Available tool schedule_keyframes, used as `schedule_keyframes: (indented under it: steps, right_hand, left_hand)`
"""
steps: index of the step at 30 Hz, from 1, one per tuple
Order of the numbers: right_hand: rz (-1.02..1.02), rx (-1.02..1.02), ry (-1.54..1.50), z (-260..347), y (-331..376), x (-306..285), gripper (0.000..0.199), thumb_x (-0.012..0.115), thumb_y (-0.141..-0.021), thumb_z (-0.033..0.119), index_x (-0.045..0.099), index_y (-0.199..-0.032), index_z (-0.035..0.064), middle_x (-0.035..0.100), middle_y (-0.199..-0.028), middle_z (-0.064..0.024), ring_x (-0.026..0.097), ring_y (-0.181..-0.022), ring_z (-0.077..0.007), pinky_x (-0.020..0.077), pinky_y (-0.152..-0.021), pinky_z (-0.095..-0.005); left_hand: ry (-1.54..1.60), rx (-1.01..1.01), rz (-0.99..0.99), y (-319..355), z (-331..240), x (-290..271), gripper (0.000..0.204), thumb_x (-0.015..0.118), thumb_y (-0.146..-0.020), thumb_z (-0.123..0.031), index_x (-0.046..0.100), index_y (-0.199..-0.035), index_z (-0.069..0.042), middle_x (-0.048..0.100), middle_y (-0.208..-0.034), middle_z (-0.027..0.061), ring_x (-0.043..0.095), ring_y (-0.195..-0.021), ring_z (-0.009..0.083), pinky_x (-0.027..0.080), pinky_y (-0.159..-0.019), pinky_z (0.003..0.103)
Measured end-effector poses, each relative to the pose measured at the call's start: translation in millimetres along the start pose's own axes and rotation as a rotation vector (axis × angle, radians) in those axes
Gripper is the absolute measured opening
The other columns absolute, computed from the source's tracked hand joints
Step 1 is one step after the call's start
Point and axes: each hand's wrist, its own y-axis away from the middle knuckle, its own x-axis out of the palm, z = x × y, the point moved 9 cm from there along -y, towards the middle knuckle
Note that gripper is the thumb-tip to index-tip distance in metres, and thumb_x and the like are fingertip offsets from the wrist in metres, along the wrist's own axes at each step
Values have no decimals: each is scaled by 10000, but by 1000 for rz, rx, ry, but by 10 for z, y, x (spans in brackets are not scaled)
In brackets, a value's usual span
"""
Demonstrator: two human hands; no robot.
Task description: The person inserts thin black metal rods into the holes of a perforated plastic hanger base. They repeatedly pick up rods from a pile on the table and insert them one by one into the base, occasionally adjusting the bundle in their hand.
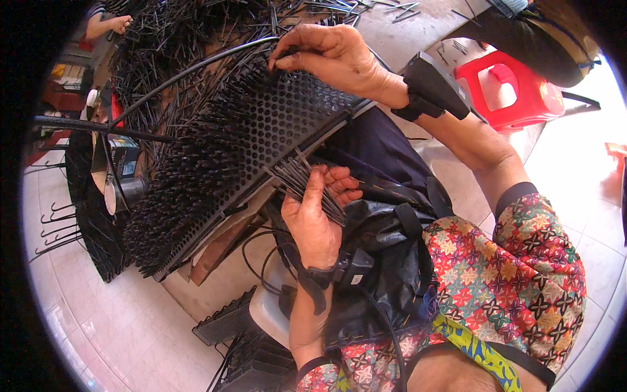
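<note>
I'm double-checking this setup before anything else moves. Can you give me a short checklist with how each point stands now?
1. Left hand has rods: ok, it holds a bundle.
2. Right hand at the board: ok, fingertips at its far side.
3. Single rod in the right fingertips: cannot tell, they merge with dark rods behind.
4. Bare holes available: ok, many toward the board's right.
5. Board fully filled: not ok, standing rods crowd mainly its left part.
6. Loose rods in sight: ok, a pile beyond the board.
</note>
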Motion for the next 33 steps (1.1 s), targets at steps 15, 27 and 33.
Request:
schedule_keyframes:
  steps: [15,27,33]
  right_hand:
    - [182,-215,497,271,-288,341,171,628,-751,144,617,-858,11,597,-691,-199,607,-679,-360,478,-596,-409]
    - [209,-289,609,256,-353,462,126,648,-747,111,593,-810,16,577,-616,-140,595,-585,-295,461,-524,-355]
    - [133,-326,666,232,-282,354,144,651,-741,110,581,-831,22,576,-620,-146,590,-587,-310,461,-521,-365]
  left_hand:
    - [-8,-25,7,12,76,-21,194,507,-913,-190,525,-947,0,617,-869,142,623,-730,227,540,-622,340]
    - [-19,-13,25,-13,53,-49,227,543,-888,-209,533,-992,-8,624,-886,131,627,-748,205,539,-610,330]
    - [-23,-20,36,-23,40,-41,237,538,-891,-217,540,-1013,-14,626,-890,123,620,-764,210,534,-631,346]
